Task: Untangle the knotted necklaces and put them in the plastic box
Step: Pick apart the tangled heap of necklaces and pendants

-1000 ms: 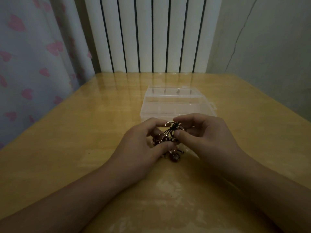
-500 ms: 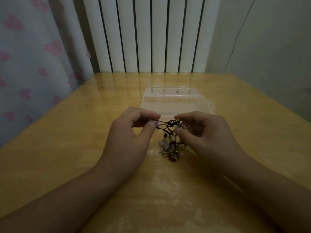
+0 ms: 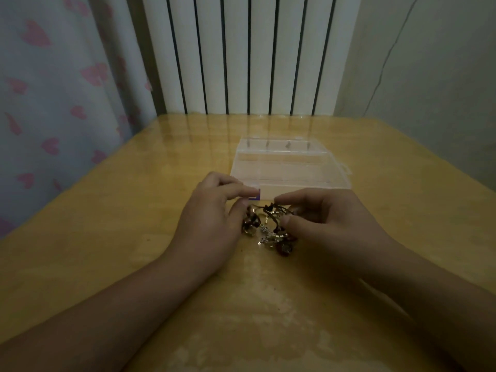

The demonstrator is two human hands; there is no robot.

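The knotted necklaces lie in a dark, glinting clump between my two hands, on the wooden table. Dark cords run through silvery bits and reddish beads; in this dim light I cannot tell one strand from another. The lower part of the clump rests on the table just below my fingertips, while the upper cords are lifted between them.

My left hand is curled, forefinger and thumb drawn together at the left edge of the tangle, pinching something small there; a purple-tinted nail shows at the tip. My right hand is also curled, its forefinger arching over the top of the knot and its thumb pressed in from the near side, so it grips the cords at the right.

The plastic box sits just beyond my fingertips, clear and flat, close behind the tangle. Farther past it stands a white ribbed radiator, and off to the left of my left hand hangs a curtain with pink hearts.
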